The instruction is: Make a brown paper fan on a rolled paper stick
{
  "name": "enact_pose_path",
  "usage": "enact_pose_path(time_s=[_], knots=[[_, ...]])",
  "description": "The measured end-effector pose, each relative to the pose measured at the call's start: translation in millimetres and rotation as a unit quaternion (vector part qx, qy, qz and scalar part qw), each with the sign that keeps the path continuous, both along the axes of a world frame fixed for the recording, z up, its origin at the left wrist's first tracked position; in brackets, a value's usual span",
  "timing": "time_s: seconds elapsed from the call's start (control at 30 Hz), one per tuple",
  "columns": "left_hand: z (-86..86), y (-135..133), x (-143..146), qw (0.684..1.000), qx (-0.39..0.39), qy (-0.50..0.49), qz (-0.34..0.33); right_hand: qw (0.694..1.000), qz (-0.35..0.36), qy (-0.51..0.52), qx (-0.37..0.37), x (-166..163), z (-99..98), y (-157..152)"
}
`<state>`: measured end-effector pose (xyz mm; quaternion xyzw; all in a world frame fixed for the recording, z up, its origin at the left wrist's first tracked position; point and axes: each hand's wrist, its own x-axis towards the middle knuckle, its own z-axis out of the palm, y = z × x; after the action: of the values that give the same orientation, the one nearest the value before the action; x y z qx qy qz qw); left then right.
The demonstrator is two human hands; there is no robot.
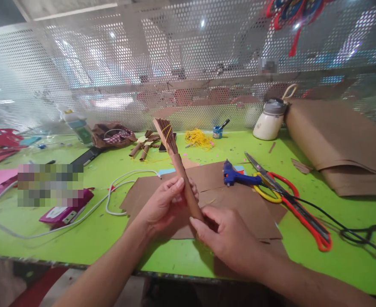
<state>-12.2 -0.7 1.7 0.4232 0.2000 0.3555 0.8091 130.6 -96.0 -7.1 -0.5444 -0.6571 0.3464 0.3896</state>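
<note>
Right fingers: my right hand (pixel 224 230) grips the lower end of the brown paper broom (pixel 188 189), thumb laid along its near side.
Left fingers: my left hand (pixel 172 198) is closed round the middle of the handle, thumb on the front, fingertips showing past the far side.
Broom's place: in both my hands, above the brown paper sheets (pixel 239 209).
Broom's heading: pleated head (pixel 165 134) to 11 o'clock, plain rolled end to 5 o'clock, near me.
Broom's long axis: one slanting line from 11 to 5, the head fanning wider than the handle; yellow thread crosses the pleats.
Glue gun: the blue gun (pixel 239 175) lies at 3 o'clock on the sheets' edge.
Scissors: the red-handled scissors (pixel 257 165) lie just beyond the gun, blade tips toward 11.
Blue jar: a small jar (pixel 218 134) at 1 o'clock, a black pen (pixel 224 123) leaning in it, beside a yellow thread heap (pixel 198 138).
White bottle: at 2 o'clock, the bottle (pixel 266 125) is upright under a grey lid; I can't see its contents.
Brown wrapping: at 10 o'clock, crumpled wrapping (pixel 100 138) holds red-checked cloth (pixel 113 137).
Green-bodied bottle: also near 10, the bottle (pixel 83 133) is upright, contents unclear.
</note>
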Motion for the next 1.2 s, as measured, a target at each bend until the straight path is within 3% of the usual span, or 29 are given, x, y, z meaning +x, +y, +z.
enact_pose_path(time_s=[0.57,0.83,1.2], knots=[[1.1,-3,4,1.0,-0.01,0.002,-0.028,0.999,-0.026,0.021,0.018,-3,-5.3,-1],[8.2,0,1,0.996,0.013,0.004,0.087,0.999,-0.047,-0.01,0.013,-4,-7.7,0],[11.6,2,0,0.996,0.003,0.001,0.09,0.998,-0.041,-0.038,0.027,-7,-14.5,-2]])
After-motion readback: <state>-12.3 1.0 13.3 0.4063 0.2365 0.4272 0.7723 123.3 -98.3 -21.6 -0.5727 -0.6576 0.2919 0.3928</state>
